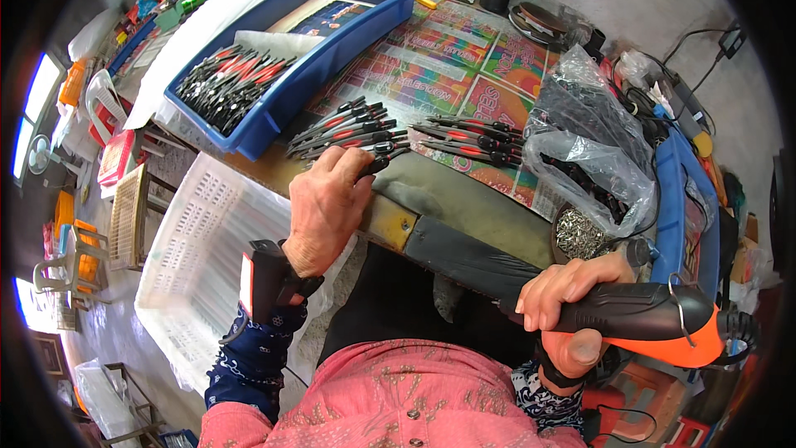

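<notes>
My left hand is closed, its fingertips pinching the black end of a slim pen-shaped tool at the bench's near edge. Just beyond it lies a heap of similar black, grey and red pen-shaped tools. To the right of that heap is a second bunch of these tools, laid side by side. In my right hand is a black-and-orange electric screwdriver, held level at the lower right with its tip pointing left. The fingers wrap round its body.
A blue tray full of the same tools stands at the back left. Below it sits a white perforated crate. A bowl of small metal screws is by the right edge, near a clear plastic bag and a blue bin.
</notes>
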Demonstrator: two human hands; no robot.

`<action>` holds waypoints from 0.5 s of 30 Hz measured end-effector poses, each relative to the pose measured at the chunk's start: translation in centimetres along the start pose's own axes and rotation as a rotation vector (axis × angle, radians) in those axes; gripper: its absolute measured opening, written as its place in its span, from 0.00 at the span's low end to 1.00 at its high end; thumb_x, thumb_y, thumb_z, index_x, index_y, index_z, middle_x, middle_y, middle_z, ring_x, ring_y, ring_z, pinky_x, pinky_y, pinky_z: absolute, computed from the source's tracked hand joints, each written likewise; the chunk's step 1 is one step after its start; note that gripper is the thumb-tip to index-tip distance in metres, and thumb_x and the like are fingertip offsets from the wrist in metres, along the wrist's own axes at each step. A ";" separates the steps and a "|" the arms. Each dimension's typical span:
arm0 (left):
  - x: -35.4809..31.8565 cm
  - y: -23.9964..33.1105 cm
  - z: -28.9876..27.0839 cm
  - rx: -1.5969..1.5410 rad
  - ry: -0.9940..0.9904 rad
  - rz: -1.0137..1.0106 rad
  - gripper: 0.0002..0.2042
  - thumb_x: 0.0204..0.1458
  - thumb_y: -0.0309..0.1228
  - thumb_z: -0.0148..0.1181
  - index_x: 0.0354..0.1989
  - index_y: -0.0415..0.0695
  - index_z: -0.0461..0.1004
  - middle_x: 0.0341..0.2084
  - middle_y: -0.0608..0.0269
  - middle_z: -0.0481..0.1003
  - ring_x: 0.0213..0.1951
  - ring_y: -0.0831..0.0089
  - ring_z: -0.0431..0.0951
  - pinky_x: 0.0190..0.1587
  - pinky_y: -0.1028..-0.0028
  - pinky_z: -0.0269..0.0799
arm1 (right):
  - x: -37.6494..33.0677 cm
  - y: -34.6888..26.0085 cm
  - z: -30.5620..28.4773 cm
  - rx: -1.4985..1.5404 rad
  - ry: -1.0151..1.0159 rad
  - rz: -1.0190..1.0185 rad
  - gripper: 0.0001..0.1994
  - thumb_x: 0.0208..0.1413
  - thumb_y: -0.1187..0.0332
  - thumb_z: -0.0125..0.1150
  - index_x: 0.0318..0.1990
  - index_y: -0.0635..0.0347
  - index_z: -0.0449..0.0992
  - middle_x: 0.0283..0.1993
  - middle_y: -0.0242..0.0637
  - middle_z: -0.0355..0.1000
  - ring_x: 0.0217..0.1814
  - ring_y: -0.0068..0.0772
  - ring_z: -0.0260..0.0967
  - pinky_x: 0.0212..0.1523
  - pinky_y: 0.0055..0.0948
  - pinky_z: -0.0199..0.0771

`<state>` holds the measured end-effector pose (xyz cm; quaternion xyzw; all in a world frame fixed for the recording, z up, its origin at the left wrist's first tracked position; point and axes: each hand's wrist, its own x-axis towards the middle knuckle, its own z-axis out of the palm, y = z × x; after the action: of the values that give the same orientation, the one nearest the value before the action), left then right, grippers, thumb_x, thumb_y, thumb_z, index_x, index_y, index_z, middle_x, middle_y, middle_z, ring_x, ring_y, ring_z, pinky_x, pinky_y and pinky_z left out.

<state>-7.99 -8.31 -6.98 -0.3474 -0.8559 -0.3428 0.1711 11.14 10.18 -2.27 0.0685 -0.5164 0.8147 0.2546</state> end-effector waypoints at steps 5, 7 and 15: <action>0.5 0.0 1.0 0.165 0.023 0.170 0.11 0.38 0.21 0.61 0.33 0.44 0.75 0.33 0.59 0.72 0.37 0.59 0.73 0.37 0.66 0.68 | 0.2 -0.4 -0.6 0.014 0.006 -0.001 0.28 0.33 0.64 0.78 0.36 0.62 0.62 0.22 0.37 0.67 0.23 0.29 0.66 0.28 0.31 0.72; 1.2 -0.2 1.5 0.225 0.059 0.232 0.09 0.40 0.24 0.60 0.33 0.44 0.74 0.32 0.60 0.71 0.37 0.60 0.72 0.39 0.64 0.67 | 0.2 -0.5 -0.9 0.032 0.010 0.001 0.27 0.33 0.65 0.78 0.36 0.62 0.62 0.22 0.37 0.67 0.23 0.29 0.66 0.28 0.31 0.72; 3.4 1.4 3.3 0.153 0.012 0.295 0.07 0.43 0.25 0.56 0.33 0.45 0.75 0.31 0.61 0.71 0.36 0.61 0.70 0.40 0.65 0.63 | 0.5 -0.6 -2.0 0.073 -0.039 -0.023 0.27 0.33 0.67 0.78 0.36 0.63 0.62 0.23 0.38 0.68 0.25 0.31 0.67 0.28 0.31 0.72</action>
<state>-9.52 -3.66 -6.83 -0.4532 -0.8181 -0.2500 0.2505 11.34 12.34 -2.53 0.0995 -0.4903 0.8286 0.2512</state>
